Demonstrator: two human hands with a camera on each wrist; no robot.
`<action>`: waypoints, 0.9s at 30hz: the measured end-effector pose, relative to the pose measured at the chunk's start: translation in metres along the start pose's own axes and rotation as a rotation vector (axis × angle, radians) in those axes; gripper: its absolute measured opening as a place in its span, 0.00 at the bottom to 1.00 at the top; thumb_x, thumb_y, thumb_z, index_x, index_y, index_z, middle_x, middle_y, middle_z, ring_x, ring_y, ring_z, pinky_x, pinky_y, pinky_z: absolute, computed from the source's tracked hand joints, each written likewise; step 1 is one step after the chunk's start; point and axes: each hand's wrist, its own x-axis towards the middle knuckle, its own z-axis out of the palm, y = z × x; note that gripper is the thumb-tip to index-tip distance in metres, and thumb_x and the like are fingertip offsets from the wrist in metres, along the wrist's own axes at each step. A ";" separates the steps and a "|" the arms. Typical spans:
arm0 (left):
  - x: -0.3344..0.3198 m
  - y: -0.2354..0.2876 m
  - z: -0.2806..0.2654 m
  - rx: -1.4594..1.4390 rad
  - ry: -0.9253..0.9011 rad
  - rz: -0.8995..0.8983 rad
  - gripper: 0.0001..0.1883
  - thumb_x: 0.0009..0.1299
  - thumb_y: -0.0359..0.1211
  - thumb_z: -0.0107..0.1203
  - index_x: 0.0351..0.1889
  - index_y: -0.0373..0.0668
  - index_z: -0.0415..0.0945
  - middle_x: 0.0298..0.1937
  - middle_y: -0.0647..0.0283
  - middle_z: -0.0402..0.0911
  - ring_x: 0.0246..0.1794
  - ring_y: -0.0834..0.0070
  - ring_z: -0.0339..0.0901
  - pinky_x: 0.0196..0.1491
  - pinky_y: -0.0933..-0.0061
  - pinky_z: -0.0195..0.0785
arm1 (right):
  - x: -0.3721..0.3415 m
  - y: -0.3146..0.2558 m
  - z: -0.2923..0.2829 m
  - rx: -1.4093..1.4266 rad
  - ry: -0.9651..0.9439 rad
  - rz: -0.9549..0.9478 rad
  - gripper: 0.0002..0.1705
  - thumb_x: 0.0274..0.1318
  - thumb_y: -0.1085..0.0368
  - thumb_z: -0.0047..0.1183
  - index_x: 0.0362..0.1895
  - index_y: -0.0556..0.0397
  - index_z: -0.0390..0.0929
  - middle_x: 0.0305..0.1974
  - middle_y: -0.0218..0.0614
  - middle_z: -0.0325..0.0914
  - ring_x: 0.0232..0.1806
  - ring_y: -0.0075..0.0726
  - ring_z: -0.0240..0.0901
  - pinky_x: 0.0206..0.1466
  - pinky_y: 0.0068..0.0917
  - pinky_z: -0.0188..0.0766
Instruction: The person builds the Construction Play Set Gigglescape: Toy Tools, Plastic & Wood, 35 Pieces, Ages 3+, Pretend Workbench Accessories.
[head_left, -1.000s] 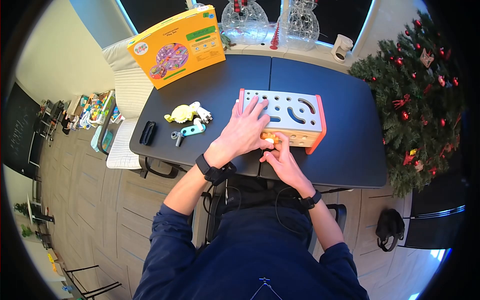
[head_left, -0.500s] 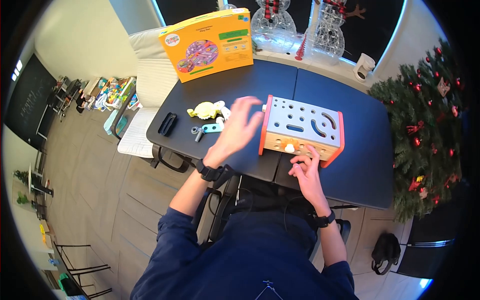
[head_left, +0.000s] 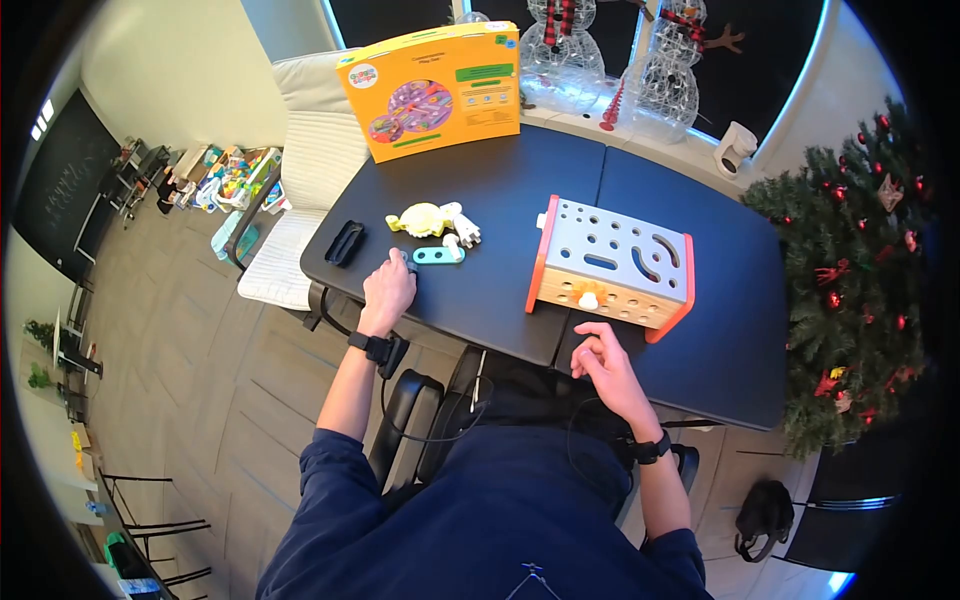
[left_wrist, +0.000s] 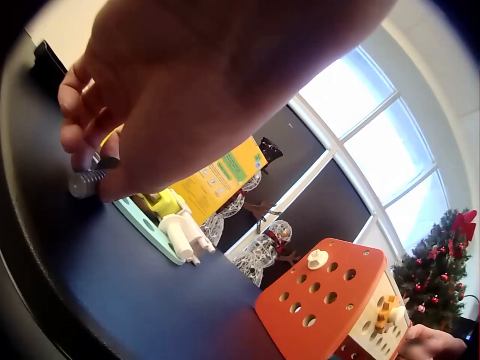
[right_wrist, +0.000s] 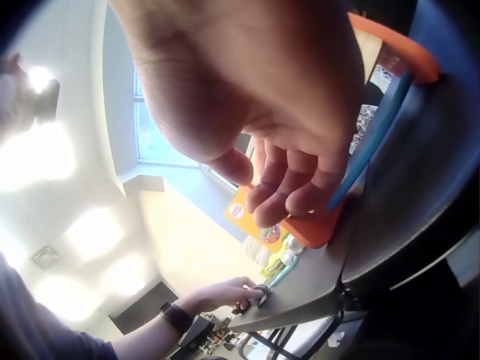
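Cream padded chair: at the far left of the table group, I see the cream padded chair with black armrests (head_left: pixel 278 277) against the black counter (head_left: pixel 520 295).
Black piece: a black oblong hollow piece (head_left: pixel 345 244) lies near the counter's left edge.
Left hand: just right of that, I have the left hand (head_left: pixel 388 292) low over the counter, thumb and fingers narrowed in a pinch on the bolt.
Bolt: the grey threaded plastic bolt (left_wrist: pixel 88 182) sits between those fingertips at the counter surface, just beside the teal strip.
Loose parts: a yellow rounded plastic piece (head_left: pixel 421 219), a flat teal strip with round holes (head_left: pixel 432 257) and white pronged plastic pieces (head_left: pixel 465 230) lie close together.
Carton: a yellow-orange cardboard box (head_left: pixel 430 100) stands upright behind them.
Right hand: my right hand (head_left: pixel 612 378) hangs near the counter's front edge, fingers loosely bent, grasp unfilled.
Toy bench: just beyond it is a wooden toy workbench with a grey perforated top and red-orange ends (head_left: pixel 620 248); an orange gear (head_left: pixel 577 291) and a white knob (head_left: pixel 589 300) sit on its front.
Tree: a green Christmas tree with red ornaments (head_left: pixel 845 270) stands at far right.
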 end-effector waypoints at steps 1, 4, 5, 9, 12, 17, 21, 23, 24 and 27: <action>-0.001 0.003 -0.003 0.007 -0.019 -0.013 0.20 0.75 0.37 0.61 0.56 0.36 0.69 0.41 0.38 0.90 0.44 0.38 0.88 0.49 0.39 0.82 | 0.000 -0.002 0.000 0.000 -0.013 0.004 0.17 0.81 0.71 0.47 0.68 0.53 0.68 0.38 0.32 0.79 0.40 0.25 0.79 0.49 0.26 0.77; -0.009 0.012 -0.008 -0.011 -0.013 0.087 0.18 0.74 0.35 0.58 0.54 0.32 0.69 0.37 0.38 0.89 0.39 0.36 0.88 0.42 0.38 0.83 | -0.002 -0.005 -0.002 -0.012 -0.021 -0.011 0.13 0.82 0.71 0.46 0.65 0.57 0.71 0.38 0.33 0.80 0.39 0.24 0.79 0.48 0.27 0.78; -0.015 0.027 -0.023 -0.036 -0.045 0.089 0.18 0.76 0.35 0.59 0.56 0.34 0.68 0.40 0.40 0.89 0.43 0.38 0.89 0.45 0.41 0.83 | -0.002 -0.004 -0.003 -0.014 -0.026 -0.015 0.13 0.83 0.70 0.45 0.64 0.57 0.72 0.38 0.33 0.80 0.39 0.25 0.79 0.48 0.27 0.78; -0.053 0.096 -0.067 -0.449 -0.108 0.409 0.17 0.78 0.35 0.62 0.59 0.40 0.72 0.47 0.47 0.90 0.50 0.45 0.88 0.51 0.49 0.81 | -0.005 -0.004 -0.005 0.023 -0.025 -0.035 0.13 0.85 0.66 0.44 0.63 0.58 0.74 0.38 0.33 0.81 0.40 0.25 0.79 0.48 0.28 0.78; -0.081 0.144 -0.067 -0.636 -0.114 0.741 0.17 0.75 0.27 0.67 0.60 0.41 0.77 0.49 0.54 0.88 0.45 0.57 0.89 0.49 0.59 0.83 | -0.009 -0.019 -0.004 0.012 -0.011 -0.068 0.15 0.86 0.64 0.44 0.67 0.57 0.72 0.42 0.35 0.83 0.42 0.27 0.80 0.51 0.29 0.79; -0.105 0.201 -0.048 -0.648 -0.112 0.981 0.15 0.74 0.28 0.66 0.56 0.43 0.76 0.49 0.56 0.86 0.48 0.51 0.86 0.48 0.54 0.82 | -0.017 -0.018 -0.008 -0.009 0.089 -0.119 0.17 0.83 0.66 0.51 0.68 0.57 0.69 0.48 0.40 0.84 0.47 0.30 0.84 0.55 0.32 0.81; -0.107 0.225 -0.040 -0.662 -0.105 0.996 0.16 0.75 0.27 0.66 0.57 0.43 0.74 0.50 0.56 0.84 0.50 0.51 0.86 0.49 0.53 0.81 | -0.023 -0.006 -0.025 -0.009 0.168 -0.099 0.17 0.80 0.65 0.57 0.64 0.58 0.72 0.48 0.41 0.85 0.49 0.33 0.85 0.53 0.33 0.81; -0.109 0.234 -0.037 -0.725 -0.082 0.988 0.20 0.75 0.27 0.65 0.62 0.43 0.71 0.55 0.53 0.82 0.53 0.51 0.86 0.51 0.52 0.81 | -0.029 -0.022 -0.032 -0.169 0.227 -0.129 0.16 0.79 0.65 0.59 0.62 0.58 0.74 0.47 0.41 0.86 0.49 0.34 0.86 0.52 0.33 0.82; -0.110 0.235 -0.036 -0.755 -0.071 0.982 0.22 0.75 0.27 0.65 0.64 0.43 0.70 0.57 0.52 0.81 0.54 0.51 0.86 0.53 0.51 0.80 | -0.030 -0.027 -0.036 -0.248 0.254 -0.143 0.15 0.78 0.65 0.60 0.61 0.58 0.75 0.47 0.42 0.87 0.49 0.35 0.86 0.52 0.33 0.82; -0.117 0.233 -0.031 -0.753 -0.327 0.825 0.25 0.78 0.28 0.63 0.70 0.42 0.67 0.63 0.51 0.80 0.56 0.53 0.86 0.56 0.51 0.81 | -0.029 -0.030 -0.048 -0.415 0.341 -0.164 0.14 0.75 0.66 0.62 0.59 0.57 0.78 0.46 0.44 0.86 0.46 0.41 0.87 0.49 0.36 0.82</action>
